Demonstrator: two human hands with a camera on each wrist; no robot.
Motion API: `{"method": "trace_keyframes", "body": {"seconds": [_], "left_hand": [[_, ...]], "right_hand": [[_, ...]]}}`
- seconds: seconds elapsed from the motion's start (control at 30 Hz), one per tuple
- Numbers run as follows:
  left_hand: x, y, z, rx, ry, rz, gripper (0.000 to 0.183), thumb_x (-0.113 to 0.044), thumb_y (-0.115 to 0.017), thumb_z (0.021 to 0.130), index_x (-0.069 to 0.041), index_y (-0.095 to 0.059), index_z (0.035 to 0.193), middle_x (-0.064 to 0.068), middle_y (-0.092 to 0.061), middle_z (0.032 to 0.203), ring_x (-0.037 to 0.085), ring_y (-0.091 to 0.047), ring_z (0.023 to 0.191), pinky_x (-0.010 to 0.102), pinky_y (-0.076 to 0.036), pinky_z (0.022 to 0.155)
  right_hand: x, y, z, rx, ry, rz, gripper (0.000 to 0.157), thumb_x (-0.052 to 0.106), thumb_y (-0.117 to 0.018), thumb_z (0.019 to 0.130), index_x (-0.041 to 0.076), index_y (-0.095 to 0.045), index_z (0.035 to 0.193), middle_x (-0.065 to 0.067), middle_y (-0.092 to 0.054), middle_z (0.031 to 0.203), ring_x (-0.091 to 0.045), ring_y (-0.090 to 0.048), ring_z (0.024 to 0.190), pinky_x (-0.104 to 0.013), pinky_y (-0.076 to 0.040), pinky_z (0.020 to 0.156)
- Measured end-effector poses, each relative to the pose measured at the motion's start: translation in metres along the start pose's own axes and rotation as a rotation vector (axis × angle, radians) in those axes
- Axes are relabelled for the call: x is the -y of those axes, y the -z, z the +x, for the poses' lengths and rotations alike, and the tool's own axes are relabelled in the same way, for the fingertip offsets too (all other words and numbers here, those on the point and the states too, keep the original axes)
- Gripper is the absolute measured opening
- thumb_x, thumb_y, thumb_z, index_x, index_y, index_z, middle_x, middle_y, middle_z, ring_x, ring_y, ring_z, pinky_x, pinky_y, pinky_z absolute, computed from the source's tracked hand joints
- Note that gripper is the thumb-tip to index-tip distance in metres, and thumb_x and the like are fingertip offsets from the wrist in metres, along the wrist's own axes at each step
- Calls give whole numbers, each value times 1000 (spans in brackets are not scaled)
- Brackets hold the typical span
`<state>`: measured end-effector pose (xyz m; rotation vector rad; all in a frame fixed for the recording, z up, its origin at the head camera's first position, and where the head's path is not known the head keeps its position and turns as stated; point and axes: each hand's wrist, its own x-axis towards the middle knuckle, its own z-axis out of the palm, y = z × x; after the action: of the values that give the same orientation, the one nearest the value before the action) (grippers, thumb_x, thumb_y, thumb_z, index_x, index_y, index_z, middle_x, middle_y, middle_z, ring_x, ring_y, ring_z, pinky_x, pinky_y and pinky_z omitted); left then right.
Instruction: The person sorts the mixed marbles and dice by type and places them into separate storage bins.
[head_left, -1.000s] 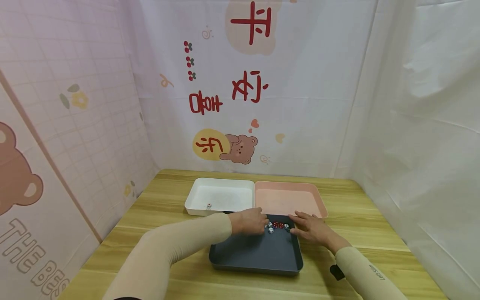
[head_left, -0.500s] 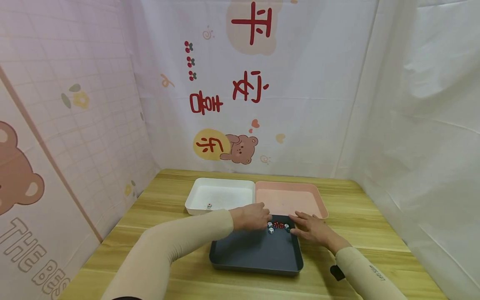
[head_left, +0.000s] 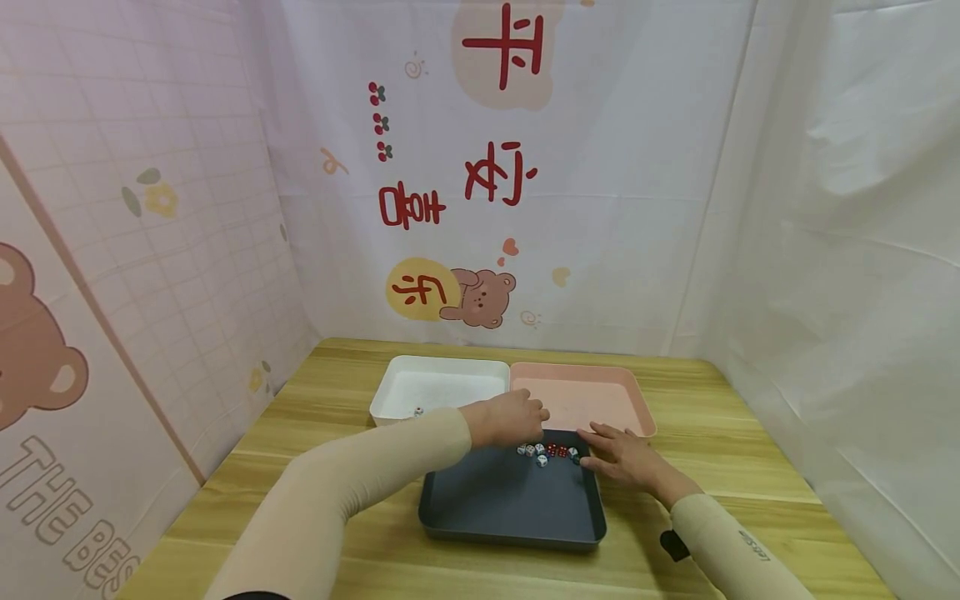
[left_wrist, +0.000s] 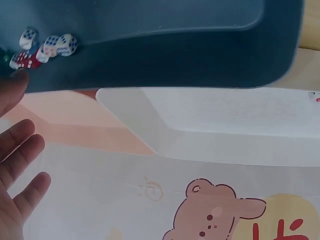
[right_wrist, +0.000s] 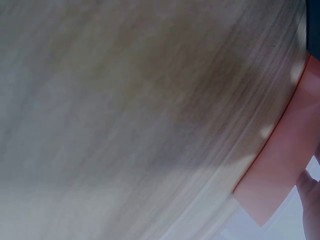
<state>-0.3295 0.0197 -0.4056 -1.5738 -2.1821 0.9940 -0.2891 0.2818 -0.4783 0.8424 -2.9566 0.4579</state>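
Just over the far rim of the dark grey tray (head_left: 517, 504) is my left hand (head_left: 510, 418), nothing visible in its fingers. The left wrist view has its thumb (left_wrist: 12, 92) overlapping the tray rim, the other fingers apart and loosely bent. Several white dice (head_left: 542, 460) and red dice (head_left: 557, 451) lie along the tray's far side. A dark green die (head_left: 576, 458) sits near the far right corner. At that corner my right hand (head_left: 626, 457) rests with spread fingers at the rim; in the right wrist view only a bit of it shows.
Behind the dark tray stand a white tray (head_left: 457, 387) and a pink tray (head_left: 577, 396), side by side. A small white die (head_left: 418, 411) lies in the white tray. The wooden table (head_left: 720, 467) meets printed white curtains at the back and sides.
My left hand has moved away from the dice, up over the far rim, and white dice it had covered now show at the row's left end. My right hand stays put.
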Motion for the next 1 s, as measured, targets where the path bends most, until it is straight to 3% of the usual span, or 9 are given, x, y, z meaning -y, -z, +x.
{"method": "trace_keyframes", "body": {"seconds": [0.27,0.57,0.77,1.0], "left_hand": [[17,6,6,8,79,-249,19,-36,-68,95,-32,-76,111,-8,-64,103,9,-58,92,27,-49,77],[38,-2,9,-32,220,-570,18,-37,-72,93,-27,-78,106,-4,-64,105,9,-59,90,26,-50,78],[50,-9,10,-45,357,-824,18,-32,-70,94,-23,-77,107,-2,-64,114,10,-58,100,28,-51,83],[55,-18,13,-98,462,-984,17,-31,-69,95,-20,-77,105,-1,-63,120,18,-59,113,33,-49,92]], "right_hand": [[-1,1,0,4,-7,-5,61,48,-55,99,7,-51,146,-27,-46,146,-47,-41,135,-69,-24,107],[-5,-2,1,4,-13,-4,63,51,-54,99,9,-51,146,-26,-45,147,-46,-40,135,-69,-23,108],[-3,-1,1,12,-11,6,64,51,-54,99,8,-50,146,-26,-44,147,-47,-39,136,-70,-22,108],[-4,-2,0,-17,17,17,61,46,-57,98,6,-52,145,-28,-46,145,-49,-41,134,-71,-23,106]]}}
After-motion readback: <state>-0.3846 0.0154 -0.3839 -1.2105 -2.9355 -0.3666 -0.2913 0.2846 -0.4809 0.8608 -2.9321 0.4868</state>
